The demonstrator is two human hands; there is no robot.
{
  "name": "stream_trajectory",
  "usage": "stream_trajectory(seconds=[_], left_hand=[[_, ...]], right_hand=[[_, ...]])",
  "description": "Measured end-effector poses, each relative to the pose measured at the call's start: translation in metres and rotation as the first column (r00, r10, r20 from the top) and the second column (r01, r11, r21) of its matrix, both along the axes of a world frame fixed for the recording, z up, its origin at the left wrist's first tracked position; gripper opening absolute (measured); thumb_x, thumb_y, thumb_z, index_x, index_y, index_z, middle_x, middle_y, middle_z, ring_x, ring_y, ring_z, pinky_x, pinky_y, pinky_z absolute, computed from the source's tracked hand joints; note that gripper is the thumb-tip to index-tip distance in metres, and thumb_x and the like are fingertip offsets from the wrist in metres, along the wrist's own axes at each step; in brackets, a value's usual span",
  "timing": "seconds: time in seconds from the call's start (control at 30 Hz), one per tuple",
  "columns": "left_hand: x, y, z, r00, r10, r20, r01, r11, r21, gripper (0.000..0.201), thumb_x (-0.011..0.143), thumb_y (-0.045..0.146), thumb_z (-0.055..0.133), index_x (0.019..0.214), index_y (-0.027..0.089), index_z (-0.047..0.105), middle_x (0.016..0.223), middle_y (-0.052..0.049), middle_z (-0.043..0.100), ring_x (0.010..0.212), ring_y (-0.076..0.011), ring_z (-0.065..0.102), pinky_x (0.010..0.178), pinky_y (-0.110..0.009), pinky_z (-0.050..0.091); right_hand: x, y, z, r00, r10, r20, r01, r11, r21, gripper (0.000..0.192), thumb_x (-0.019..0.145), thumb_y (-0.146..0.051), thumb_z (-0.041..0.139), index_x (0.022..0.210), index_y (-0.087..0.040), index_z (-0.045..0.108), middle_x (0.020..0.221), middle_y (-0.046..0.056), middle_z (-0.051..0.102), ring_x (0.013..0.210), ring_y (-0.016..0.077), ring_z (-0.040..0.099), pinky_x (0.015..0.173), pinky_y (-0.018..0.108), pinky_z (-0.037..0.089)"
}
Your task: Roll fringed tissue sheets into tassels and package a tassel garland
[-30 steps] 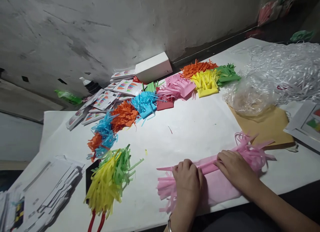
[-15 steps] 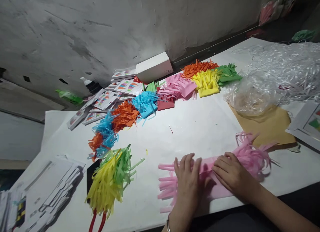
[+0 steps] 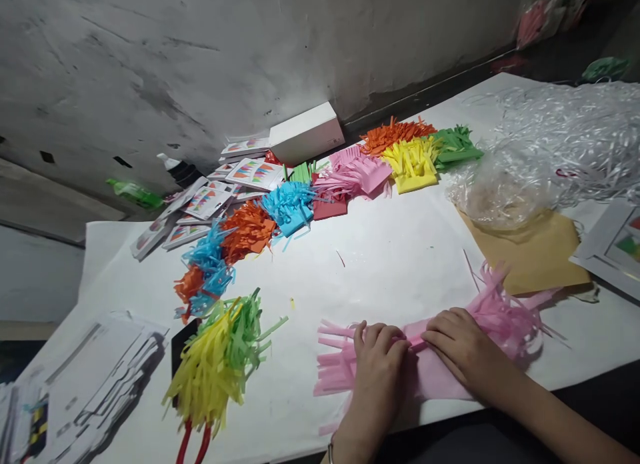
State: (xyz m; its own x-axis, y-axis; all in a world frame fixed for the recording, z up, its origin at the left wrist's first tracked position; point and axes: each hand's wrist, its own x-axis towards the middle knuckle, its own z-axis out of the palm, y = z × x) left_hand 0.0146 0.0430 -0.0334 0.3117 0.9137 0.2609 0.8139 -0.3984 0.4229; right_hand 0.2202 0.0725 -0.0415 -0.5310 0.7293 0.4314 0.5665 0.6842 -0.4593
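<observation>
A long strip of pink fringed paper (image 3: pixel 505 311) lies along the near edge of the white table sheet (image 3: pixel 390 257). My left hand (image 3: pixel 377 367) presses on its left part, fingers curled over the folded band, with pink fringe sticking out to the left. My right hand (image 3: pixel 463 351) lies on the middle of the same strip, fingertips at the fold. The strip's right end is a loose tuft of pink fringe beside a brown envelope (image 3: pixel 535 251).
Fringed paper bundles in yellow-green (image 3: pixel 220 357), blue and orange (image 3: pixel 215 257), pink (image 3: pixel 355 174), yellow (image 3: pixel 413 164) and green curve across the sheet. A white box (image 3: pixel 307 132), printed cards (image 3: pixel 210 197), a clear bag of white shreds (image 3: pixel 550 151) and paper stacks (image 3: pixel 95 384) surround them. Red scissor handles (image 3: pixel 193 444) poke out.
Both hands rolled the pink strip away and back, the fingers flattening and then curling on the fold again. The fringe at the right end shifted slightly.
</observation>
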Motion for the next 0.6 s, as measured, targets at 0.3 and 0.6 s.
stream_trajectory(seconds=[0.3,0.6], left_hand=[[0.004,0.001,-0.002,0.996,0.018,-0.088,-0.012,0.998,0.064,0.029,0.081,-0.003,0.067,0.089,0.025,0.067,0.097,-0.001,0.072,0.093,-0.0231,0.060,0.095,-0.049,0.038],[0.002,-0.006,0.002,0.984,0.178,0.009,-0.177,0.983,-0.054,0.011,0.089,0.014,0.068,0.082,0.022,0.066,0.096,-0.004,0.068,0.091,-0.0243,0.057,0.084,-0.045,0.039]], right_hand=[[0.006,-0.005,-0.001,0.995,-0.019,0.103,0.012,0.998,0.066,0.032,0.094,0.002,0.042,0.090,-0.017,0.067,0.091,0.006,0.067,0.092,0.0242,0.058,0.102,0.046,0.034],[0.017,-0.005,-0.004,0.983,-0.182,0.034,0.183,0.983,-0.027,0.020,0.101,-0.015,0.049,0.087,-0.021,0.062,0.097,0.005,0.064,0.094,0.0234,0.059,0.095,0.044,0.036]])
